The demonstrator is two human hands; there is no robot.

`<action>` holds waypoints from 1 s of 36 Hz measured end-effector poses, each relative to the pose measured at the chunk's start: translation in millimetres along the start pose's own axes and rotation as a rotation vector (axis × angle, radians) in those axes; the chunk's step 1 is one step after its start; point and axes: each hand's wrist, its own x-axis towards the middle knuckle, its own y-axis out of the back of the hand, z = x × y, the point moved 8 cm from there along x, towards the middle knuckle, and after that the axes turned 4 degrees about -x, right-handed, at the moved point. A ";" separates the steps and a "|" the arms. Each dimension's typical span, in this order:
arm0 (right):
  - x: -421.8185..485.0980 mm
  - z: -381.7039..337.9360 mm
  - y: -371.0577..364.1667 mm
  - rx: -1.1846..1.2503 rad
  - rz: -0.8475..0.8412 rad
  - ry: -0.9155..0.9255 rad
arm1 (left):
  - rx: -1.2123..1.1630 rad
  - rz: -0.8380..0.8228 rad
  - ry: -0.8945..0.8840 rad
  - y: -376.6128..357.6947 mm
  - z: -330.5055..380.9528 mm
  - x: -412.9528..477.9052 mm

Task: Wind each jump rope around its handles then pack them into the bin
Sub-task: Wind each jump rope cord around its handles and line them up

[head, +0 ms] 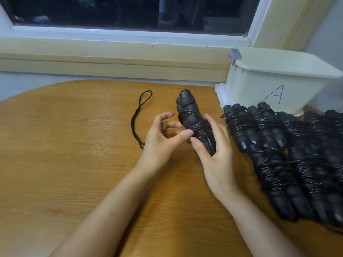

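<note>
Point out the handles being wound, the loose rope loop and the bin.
handles [188, 108]: head view, foam grip near the top end.
loose rope loop [132, 123]: head view, doubled strand, left side.
bin [259, 88]: head view, front wall.

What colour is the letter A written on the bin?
The letter A is blue, on the cream bin; the head view shows it.
</note>
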 end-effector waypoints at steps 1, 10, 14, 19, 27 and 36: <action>-0.8 0.5 -0.9 0.034 -0.009 -0.019 | -0.011 -0.025 0.012 -2.8 -0.5 -0.4; -6.2 8.8 -11.0 0.343 -0.064 -0.135 | -0.026 -0.115 -0.052 -9.6 15.5 -4.0; -5.2 11.0 -11.8 0.381 -0.076 -0.141 | -0.002 -0.091 -0.071 -4.3 17.9 -2.1; -2.2 18.7 -10.4 0.345 -0.053 -0.150 | 0.039 -0.061 -0.087 2.3 18.8 -0.1; -2.7 33.6 -12.8 0.473 -0.090 -0.270 | 0.072 -0.021 -0.122 6.5 18.9 0.5; -3.1 16.8 4.5 0.138 0.084 -0.078 | 0.145 0.015 -0.160 6.7 21.0 -1.3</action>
